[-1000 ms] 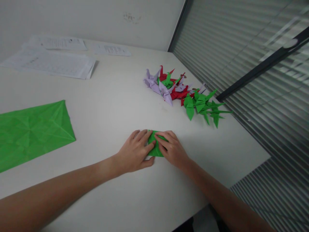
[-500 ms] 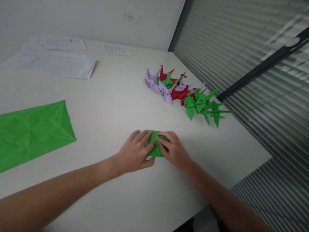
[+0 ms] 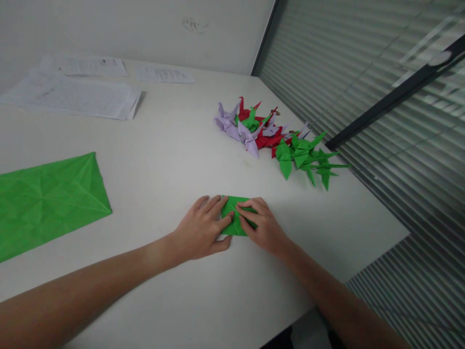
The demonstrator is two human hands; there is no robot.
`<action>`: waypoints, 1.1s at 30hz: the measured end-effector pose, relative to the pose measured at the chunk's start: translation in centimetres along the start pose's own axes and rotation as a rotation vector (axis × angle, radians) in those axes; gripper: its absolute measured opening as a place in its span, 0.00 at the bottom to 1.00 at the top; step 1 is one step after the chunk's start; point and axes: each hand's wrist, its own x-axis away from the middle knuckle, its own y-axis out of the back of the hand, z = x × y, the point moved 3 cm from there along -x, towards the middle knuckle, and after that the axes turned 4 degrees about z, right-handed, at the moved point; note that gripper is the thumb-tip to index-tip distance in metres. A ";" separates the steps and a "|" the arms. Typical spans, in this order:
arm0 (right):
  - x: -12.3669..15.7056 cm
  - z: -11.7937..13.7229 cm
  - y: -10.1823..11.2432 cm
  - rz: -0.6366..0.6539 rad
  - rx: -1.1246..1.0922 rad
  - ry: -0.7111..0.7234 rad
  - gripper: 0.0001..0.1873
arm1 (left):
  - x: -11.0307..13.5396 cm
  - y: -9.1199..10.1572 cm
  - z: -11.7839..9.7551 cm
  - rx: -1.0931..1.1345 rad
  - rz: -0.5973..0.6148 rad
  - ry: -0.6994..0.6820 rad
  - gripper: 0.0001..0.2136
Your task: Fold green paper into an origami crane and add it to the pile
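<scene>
In the head view, the left hand (image 3: 201, 228) lies flat, fingers spread, on one small folded green paper (image 3: 235, 227) just below the frame's centre. The right hand (image 3: 267, 225) bunches its fingers over the right end; whether they pinch, I cannot tell. Both hands partly cover it. One large green sheet (image 3: 43, 203) lies at left; paper cranes (image 3: 267, 139), overlapping too much to count, right of upper centre; printed papers (image 3: 83, 99) upper left.

You have room on the surface (image 3: 156, 145) between your left hand (image 3: 203, 225) and the large green sheet (image 3: 51, 201); paper cranes (image 3: 267, 140) and blinds (image 3: 345, 63) stand in the way far right
</scene>
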 end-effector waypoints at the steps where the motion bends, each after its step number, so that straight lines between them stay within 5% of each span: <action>1: 0.0 0.0 0.0 -0.001 -0.002 0.002 0.15 | 0.0 0.0 0.0 0.001 0.000 -0.001 0.22; 23: 0.2 -0.2 -0.2 -0.040 -0.023 -0.037 0.14 | 0.1 0.1 0.0 0.009 -0.017 0.013 0.23; 33: 0.2 0.3 -0.2 0.014 0.025 0.041 0.15 | -0.2 -0.1 -0.3 0.024 -0.060 -0.125 0.21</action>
